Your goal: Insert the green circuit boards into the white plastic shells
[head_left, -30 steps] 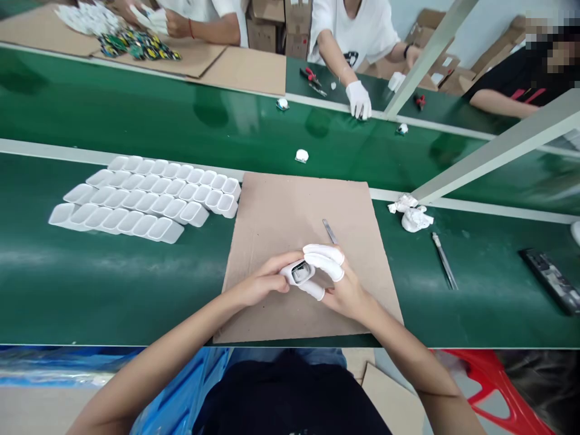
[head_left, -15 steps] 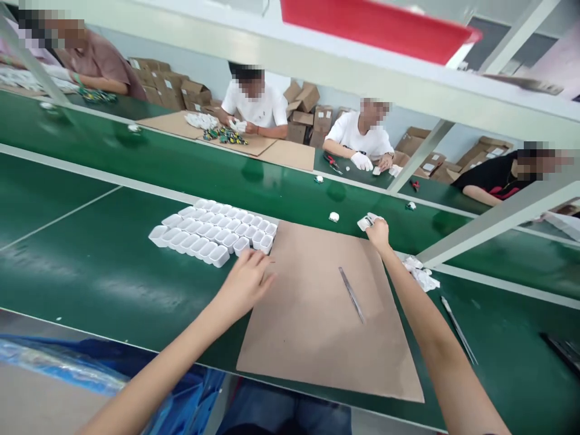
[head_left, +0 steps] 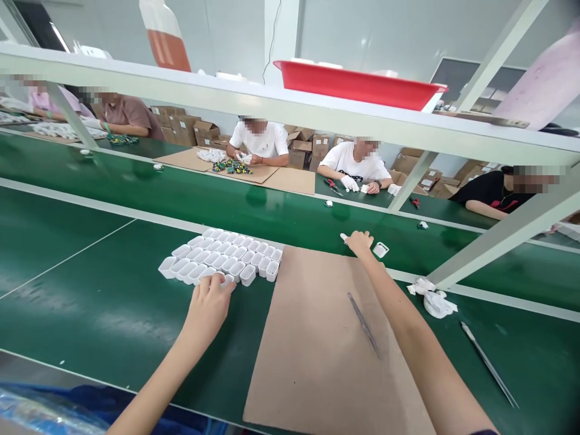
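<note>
My left hand (head_left: 209, 306) reaches to the near row of several white plastic shells (head_left: 226, 258) laid in rows on the green belt, its fingers curled on one shell at the row's end. My right hand (head_left: 360, 243) is stretched far out past the brown cardboard sheet (head_left: 317, 350). Its fingers are mostly hidden behind the back of the hand. A white housing piece (head_left: 380, 249) lies on the belt just right of that hand, apart from it. A small white bit (head_left: 344, 237) shows at its fingertips.
Metal tweezers (head_left: 364, 315) lie on the cardboard, and a second pair (head_left: 489, 364) lies on the belt at right. A crumpled white wad (head_left: 434, 299) sits by a slanted frame post (head_left: 502, 235). Other people work across the belt, under a shelf holding a red tray (head_left: 357, 84).
The view tilted up. My right hand carried the white housing piece from over the cardboard out to the belt and let it go. My left hand moved left to the shells.
</note>
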